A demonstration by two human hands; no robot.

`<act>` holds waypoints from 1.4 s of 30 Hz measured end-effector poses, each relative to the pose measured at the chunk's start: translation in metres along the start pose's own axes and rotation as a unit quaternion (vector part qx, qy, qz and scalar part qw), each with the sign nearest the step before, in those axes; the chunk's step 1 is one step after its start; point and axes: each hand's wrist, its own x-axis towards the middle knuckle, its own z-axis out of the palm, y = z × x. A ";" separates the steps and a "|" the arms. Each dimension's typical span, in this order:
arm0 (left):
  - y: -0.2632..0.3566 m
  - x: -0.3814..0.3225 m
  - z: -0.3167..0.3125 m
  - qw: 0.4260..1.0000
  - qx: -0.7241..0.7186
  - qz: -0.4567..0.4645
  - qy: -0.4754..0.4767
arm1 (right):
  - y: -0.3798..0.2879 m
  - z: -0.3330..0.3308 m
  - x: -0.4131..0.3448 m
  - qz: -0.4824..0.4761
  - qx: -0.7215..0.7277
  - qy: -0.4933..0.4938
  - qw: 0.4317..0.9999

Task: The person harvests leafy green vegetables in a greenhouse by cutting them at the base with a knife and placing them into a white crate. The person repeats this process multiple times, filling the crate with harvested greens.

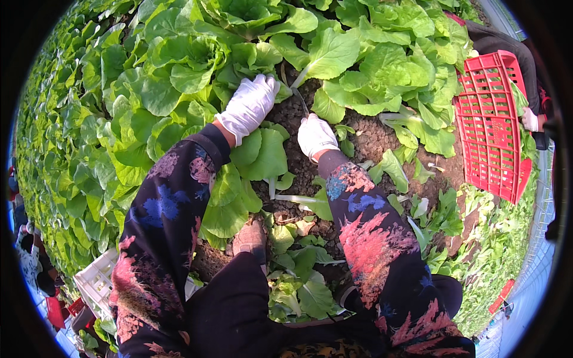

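My left hand [250,105], in a white glove, is at a leafy green plant [244,58] near the upper middle, its fingertips partly hidden among the leaves. To its right, my right hand [317,134], also gloved in white, is closed on a small knife whose thin metal blade [301,100] points up and left over the soil. The blade's tip is close to the pale stalk of a large leaf [329,56]. Loose leaves [309,199] and pale stalks lie on the brown soil below my hands.
Dense leafy greens [134,103] fill the left and top. A red plastic crate [490,125] stands tilted at the right, beside a person's gloved hand [530,120]. A white crate [96,277] is at the lower left. My shoe [250,239] is among the plants.
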 end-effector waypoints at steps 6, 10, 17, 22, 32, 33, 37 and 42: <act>0.005 -0.005 0.006 0.997 0.064 -0.001 0.036 | -0.018 -0.013 0.003 -0.059 -0.084 -0.060 0.993; 0.006 -0.006 0.006 0.999 0.023 0.004 0.030 | -0.031 -0.026 -0.001 -0.041 -0.123 -0.092 0.987; 0.006 -0.013 -0.010 1.000 -0.008 -0.002 0.004 | 0.003 -0.016 -0.036 -0.020 -0.022 -0.126 0.992; 0.007 -0.030 -0.049 0.976 -0.200 -0.038 0.080 | 0.030 -0.012 -0.092 0.058 0.309 -0.026 0.949; 0.052 -0.053 -0.175 0.504 -0.819 -0.192 -0.194 | 0.024 -0.121 -0.142 -0.050 0.602 0.073 0.794; 0.055 -0.057 -0.169 0.503 -0.821 -0.174 -0.205 | 0.018 -0.132 -0.150 -0.080 0.569 0.070 0.815; 0.058 -0.067 -0.162 0.627 -0.750 -0.066 -0.201 | 0.023 -0.154 -0.173 -0.013 0.529 0.034 0.848; 0.065 -0.080 -0.163 0.858 -0.512 -0.033 0.028 | 0.026 -0.166 -0.197 -0.037 0.194 0.217 0.956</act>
